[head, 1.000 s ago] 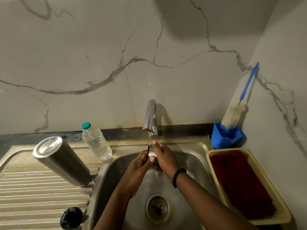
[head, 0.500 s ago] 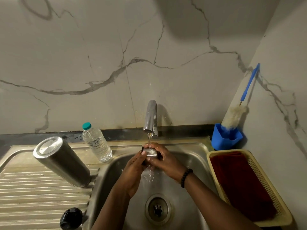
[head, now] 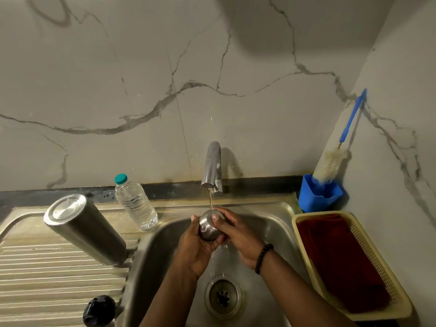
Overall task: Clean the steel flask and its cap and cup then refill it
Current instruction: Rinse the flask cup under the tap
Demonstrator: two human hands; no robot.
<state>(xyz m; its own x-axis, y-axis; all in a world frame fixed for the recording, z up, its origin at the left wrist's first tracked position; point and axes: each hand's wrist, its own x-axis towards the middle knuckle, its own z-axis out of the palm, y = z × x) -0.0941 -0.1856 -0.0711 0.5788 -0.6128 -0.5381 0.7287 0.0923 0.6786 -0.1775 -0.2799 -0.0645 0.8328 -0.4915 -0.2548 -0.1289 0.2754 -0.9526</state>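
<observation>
Both our hands hold the steel cup [head: 208, 226] under the tap [head: 212, 166], over the sink [head: 271, 223]. Our left hand [head: 194, 249] cradles it from below, fingers curled round it; our right hand [head: 238, 234] wraps its far side, thumb pressed on the steel. Flask [head: 85, 228] and black cap [head: 99, 310] rest on the drainboard [head: 47, 279].

Steel cup [head: 208, 226] partly covered by both hands, mouth unseen. Black cap [head: 99, 310] blurred, near edge clipped. Yellow basket [head: 354, 316] corner cropped near right.
</observation>
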